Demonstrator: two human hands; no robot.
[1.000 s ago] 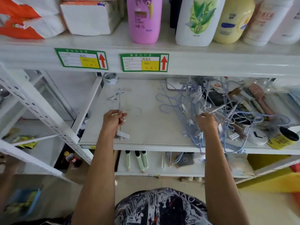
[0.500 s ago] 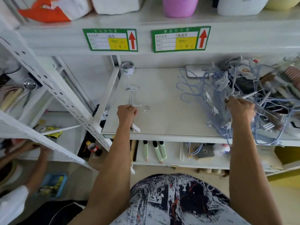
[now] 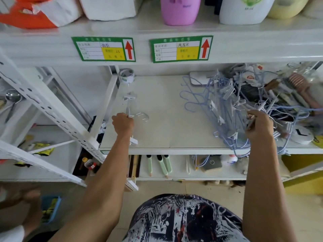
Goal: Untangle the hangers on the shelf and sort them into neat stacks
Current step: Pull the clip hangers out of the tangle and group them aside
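Left hand [image 3: 122, 123] clamps white clip hanger [image 3: 130, 109] at nine o'clock; right hand [image 3: 259, 125] grips blue tangle [image 3: 222, 109] at three; better tease one hook free, no yanking.

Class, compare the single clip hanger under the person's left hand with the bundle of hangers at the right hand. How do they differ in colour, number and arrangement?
The white clip hanger lies alone and flat on the shelf under the left hand; the blue hanger tangle is many hangers interlocked, gripped by the right hand. The single one sits clear; the tangle spills past the shelf's front edge. Both have clips and wire hooks.
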